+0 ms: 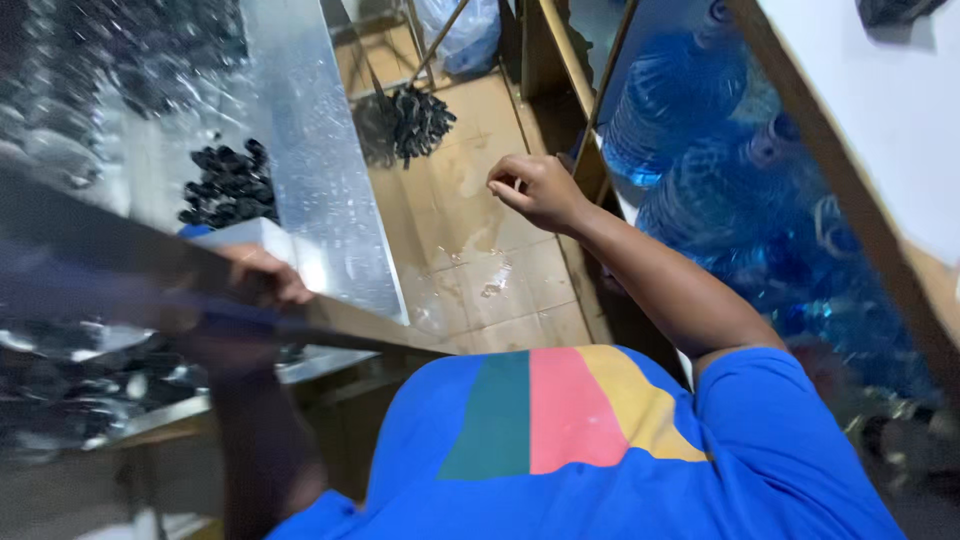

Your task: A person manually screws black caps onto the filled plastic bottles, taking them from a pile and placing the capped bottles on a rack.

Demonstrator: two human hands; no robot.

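My left hand [262, 276] reaches out to the left and curls over a long dark bar [360, 338] that runs blurred across the view, next to a white and blue block [250, 238]. Out in front of me, above the wet tiled floor [500, 290], my right hand [537, 189] is lifted with its fingers curled in. Nothing shows inside it. It hovers close to a wooden frame post [590, 150]. My blue shirt with green, pink and yellow stripes [560, 410] fills the bottom of the view.
A shiny metal table [320, 170] on the left carries a pile of small black parts [228, 186]. Another black pile [408, 122] lies on the floor further off. Large blue water bottles [700, 170] are stacked behind the wooden frame on the right.
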